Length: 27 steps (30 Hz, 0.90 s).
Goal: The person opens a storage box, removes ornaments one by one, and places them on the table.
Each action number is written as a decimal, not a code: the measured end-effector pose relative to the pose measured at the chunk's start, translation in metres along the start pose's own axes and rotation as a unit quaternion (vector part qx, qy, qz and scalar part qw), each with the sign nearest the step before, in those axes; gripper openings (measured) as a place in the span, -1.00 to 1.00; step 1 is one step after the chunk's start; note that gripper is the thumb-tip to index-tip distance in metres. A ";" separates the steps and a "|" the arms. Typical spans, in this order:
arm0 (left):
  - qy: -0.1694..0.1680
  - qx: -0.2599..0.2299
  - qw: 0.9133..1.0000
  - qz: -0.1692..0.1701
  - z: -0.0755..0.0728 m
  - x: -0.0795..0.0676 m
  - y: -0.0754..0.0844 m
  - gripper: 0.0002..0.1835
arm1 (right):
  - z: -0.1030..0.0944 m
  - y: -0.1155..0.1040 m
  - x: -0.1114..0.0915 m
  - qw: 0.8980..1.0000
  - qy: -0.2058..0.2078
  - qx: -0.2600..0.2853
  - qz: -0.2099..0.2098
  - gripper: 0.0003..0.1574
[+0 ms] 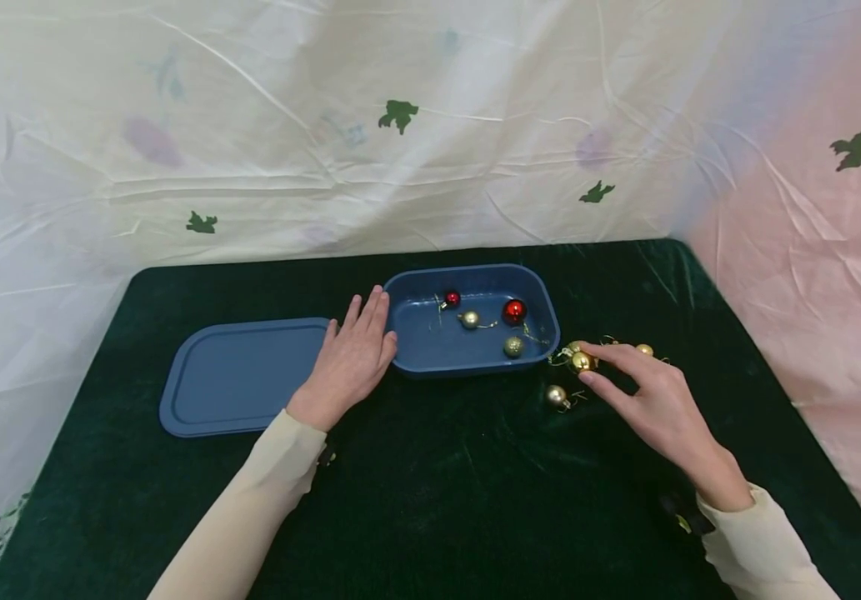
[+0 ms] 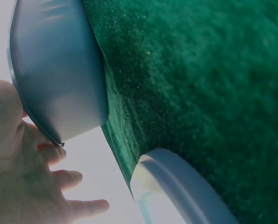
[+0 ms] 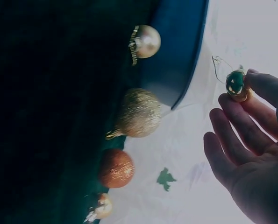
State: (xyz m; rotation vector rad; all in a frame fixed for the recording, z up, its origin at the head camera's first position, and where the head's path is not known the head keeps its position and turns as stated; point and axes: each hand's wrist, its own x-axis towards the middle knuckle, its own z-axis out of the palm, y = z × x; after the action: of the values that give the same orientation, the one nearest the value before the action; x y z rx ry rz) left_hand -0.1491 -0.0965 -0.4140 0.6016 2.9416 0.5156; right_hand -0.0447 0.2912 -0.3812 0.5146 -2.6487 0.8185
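A blue lid [image 1: 242, 379] lies toward the tabletop's [image 1: 430, 483] left edge; the left hand [image 1: 351, 362], fingers straight, touches the left rim of a blue box [image 1: 430, 337] near the back edge, with two red baubles [image 1: 514, 312] and two gold ones [image 1: 513, 347] inside. Off the box's front right corner, the right hand [image 1: 651, 400] pinches a shiny gold bauble [image 1: 582, 362]; other baubles [image 1: 557, 396] lie nearby, their number hard to tell behind the fingers.
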 end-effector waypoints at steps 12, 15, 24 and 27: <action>0.000 0.000 1.000 0.001 0.001 0.000 0.000 -0.28 | 0.006 0.021 -0.012 0.999 -0.030 -0.028 -0.012 -0.50; 0.000 0.000 1.000 0.003 0.001 -0.001 0.000 -0.28 | 0.008 0.025 -0.014 0.999 -0.038 -0.025 -0.017 -0.49; 0.005 -0.002 1.000 0.007 0.002 -0.001 -0.001 -0.29 | 0.010 0.032 -0.018 0.998 -0.057 -0.030 -0.018 -0.51; 0.007 -0.002 1.000 0.008 0.002 -0.001 -0.002 -0.29 | 0.011 0.035 -0.018 0.997 -0.063 -0.037 -0.017 -0.52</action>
State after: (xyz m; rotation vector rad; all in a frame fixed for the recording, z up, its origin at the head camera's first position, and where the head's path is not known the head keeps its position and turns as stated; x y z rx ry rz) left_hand -0.1485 -0.0977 -0.4164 0.6254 2.9499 0.5294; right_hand -0.0455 0.3161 -0.4131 0.6084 -2.7648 0.6978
